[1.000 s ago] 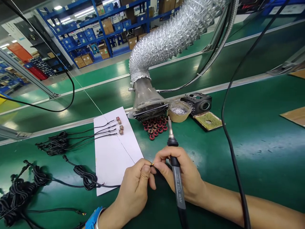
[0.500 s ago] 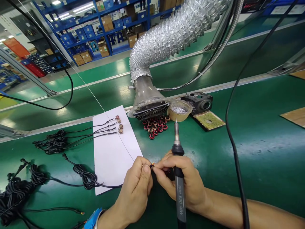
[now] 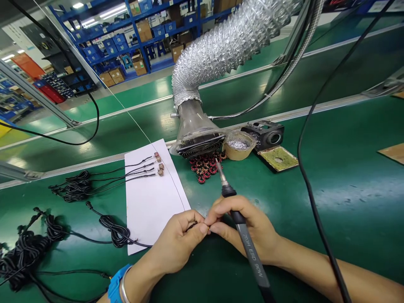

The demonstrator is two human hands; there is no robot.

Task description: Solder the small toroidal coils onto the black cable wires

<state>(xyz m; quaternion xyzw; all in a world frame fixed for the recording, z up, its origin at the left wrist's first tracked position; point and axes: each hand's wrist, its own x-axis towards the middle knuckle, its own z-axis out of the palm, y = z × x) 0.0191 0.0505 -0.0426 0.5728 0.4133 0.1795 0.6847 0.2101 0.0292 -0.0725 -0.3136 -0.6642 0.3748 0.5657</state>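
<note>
My left hand [image 3: 176,242] is closed on the end of a black cable [image 3: 192,226], pinched between thumb and forefinger. Small coloured wire ends [image 3: 208,228] show at its fingertips, where my right hand [image 3: 260,231] meets it in a pinch. A soldering iron [image 3: 251,248] also rests in the right hand, its tip slanting up and left, away from the wires. A coiled black cable [image 3: 115,231] lies left of my hands. The white sheet [image 3: 151,202] beyond carries several cable ends and small copper-coloured parts [image 3: 160,169]. Thin solder wire [image 3: 139,126] comes down across the sheet.
A fume extractor hood [image 3: 195,126] on a silver duct hangs over a pile of red-and-black wound coils [image 3: 202,168]. Beside it stand a solder-filled pot [image 3: 239,151], a black holder [image 3: 267,134] and a yellow sponge tray [image 3: 278,159]. Bundled cables [image 3: 28,256] lie left; a black cord [image 3: 307,185] hangs right.
The soldering iron has tilted, its tip swinging left from the solder pot towards the coils. Both hands have turned a little and their fingertips stay together; the left wrist has moved slightly left.
</note>
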